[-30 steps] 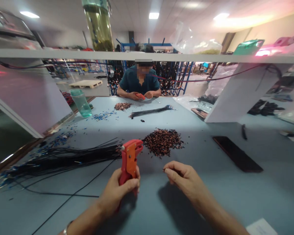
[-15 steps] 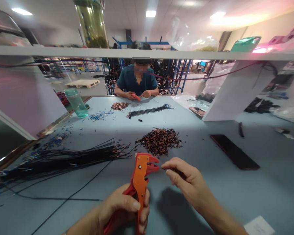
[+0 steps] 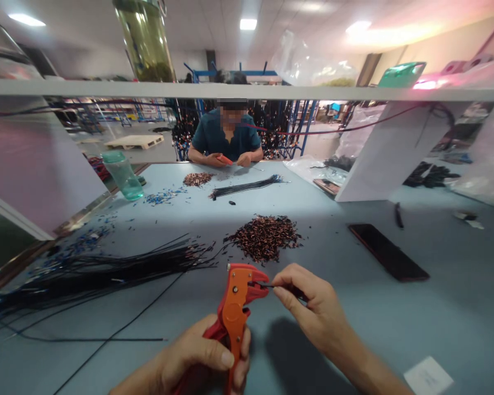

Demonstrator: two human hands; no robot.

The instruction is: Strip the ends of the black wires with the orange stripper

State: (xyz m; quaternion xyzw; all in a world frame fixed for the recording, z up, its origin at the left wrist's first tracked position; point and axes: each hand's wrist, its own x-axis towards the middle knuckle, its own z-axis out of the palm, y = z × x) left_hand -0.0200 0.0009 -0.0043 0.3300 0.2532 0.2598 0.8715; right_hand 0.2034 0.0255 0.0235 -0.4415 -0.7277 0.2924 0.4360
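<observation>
We hold the orange wire stripper point(image 3: 235, 299) upright above the bench point(image 3: 395, 329), just on the near side of the pile of offcuts point(image 3: 263, 237). The left hand point(image 3: 193, 365) has its grip closed round the handles. The right hand point(image 3: 313, 312) pinches a short wire point(image 3: 267, 286) in a tight grip, its tip meeting the stripper's head. A bundle of black wires point(image 3: 107, 266) lies left of the pile, and a dark phone point(image 3: 387, 252) lies right of it.

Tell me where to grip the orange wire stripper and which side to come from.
Grip the orange wire stripper by its two handles, from the near, lower end, as the left hand does. Its head tilts up and away, and the right hand holds a black wire at the jaws from the right, so that end should stay free.
</observation>
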